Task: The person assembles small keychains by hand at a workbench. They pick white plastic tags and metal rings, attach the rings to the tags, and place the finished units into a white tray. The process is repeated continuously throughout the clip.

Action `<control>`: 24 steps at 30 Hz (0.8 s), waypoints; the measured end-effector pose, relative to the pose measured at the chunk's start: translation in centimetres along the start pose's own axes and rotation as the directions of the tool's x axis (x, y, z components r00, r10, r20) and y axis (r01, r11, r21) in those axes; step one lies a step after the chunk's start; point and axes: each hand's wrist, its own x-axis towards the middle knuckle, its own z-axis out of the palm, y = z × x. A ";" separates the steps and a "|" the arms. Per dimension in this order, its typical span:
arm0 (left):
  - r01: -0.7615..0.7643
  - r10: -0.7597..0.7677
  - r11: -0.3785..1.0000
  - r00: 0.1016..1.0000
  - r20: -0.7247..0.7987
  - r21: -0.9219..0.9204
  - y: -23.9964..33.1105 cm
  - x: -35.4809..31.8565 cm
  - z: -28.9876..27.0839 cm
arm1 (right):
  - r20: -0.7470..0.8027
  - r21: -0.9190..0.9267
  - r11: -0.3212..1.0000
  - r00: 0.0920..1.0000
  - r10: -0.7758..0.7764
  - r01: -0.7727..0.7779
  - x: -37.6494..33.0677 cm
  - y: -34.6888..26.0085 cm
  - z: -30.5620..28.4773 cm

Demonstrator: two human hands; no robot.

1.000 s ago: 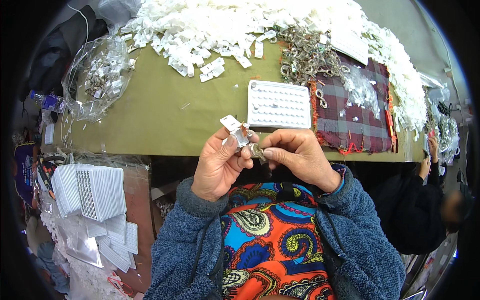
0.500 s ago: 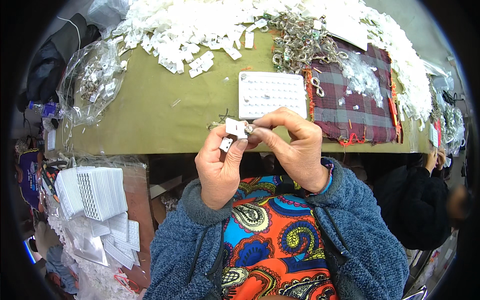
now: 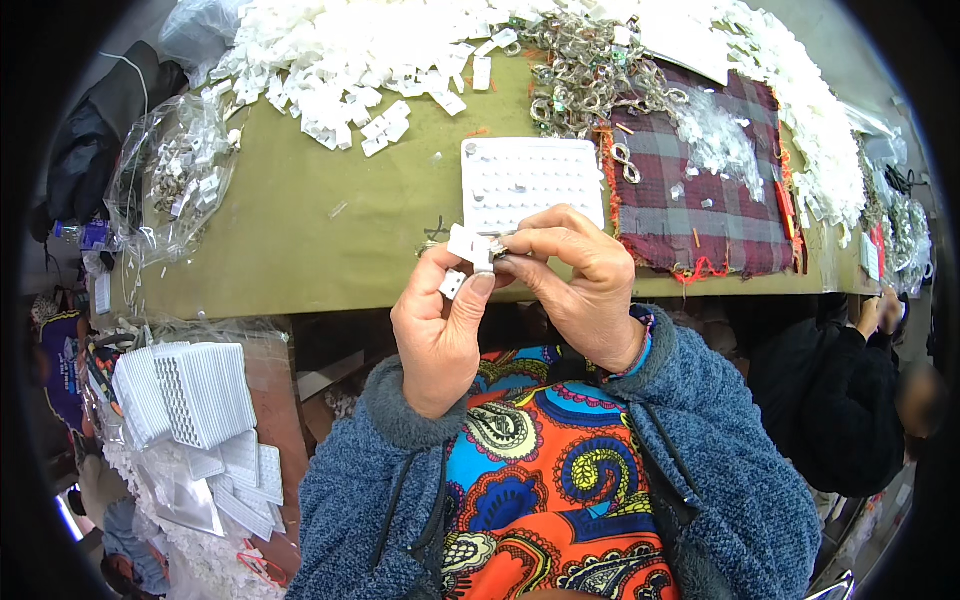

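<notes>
My left hand is closed in a pinch on a small folded white card. A second small white piece with dark holes sits between the fingers of the same hand. The thumb and forefinger of my right hand meet at the card's right edge, closed on a small silvery metal piece whose exact kind I cannot make out. Just beyond my hands lies a white pad with rows of little raised bumps.
A heap of white cards covers the green table's far side. Tangled metal chain-like pieces lie beside a plaid cloth. At left are a clear bag and stacked white pads. A person in black works at right.
The table and its contents have shifted slightly left and up in the picture. Both hands keep their grip on the card and metal piece, with only slight finger movement.
</notes>
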 end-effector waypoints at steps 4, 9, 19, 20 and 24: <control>0.055 -0.050 0.991 0.998 0.043 -0.121 0.0 0.1 0.3 | -0.041 -0.032 0.997 0.997 -0.069 0.068 -0.4 0.6 -0.3; 0.291 -0.267 0.832 0.956 0.118 -0.473 -0.6 0.8 0.1 | -0.071 0.439 0.896 0.992 0.106 -0.064 0.0 0.5 -0.7; 0.203 -0.180 0.863 0.979 0.093 -0.462 -1.6 0.6 -0.4 | 0.160 0.229 0.910 0.935 0.316 -0.346 -0.3 -1.8 -0.9; 0.211 -0.198 0.858 0.977 0.078 -0.468 -1.5 0.5 -0.4 | 0.133 0.148 0.946 0.954 0.270 -0.288 -0.3 -1.7 -0.8; 0.265 -0.238 0.798 0.964 0.120 -0.541 -1.3 0.4 -1.2 | 0.177 0.200 0.917 0.933 0.313 -0.345 -0.2 -1.2 -0.6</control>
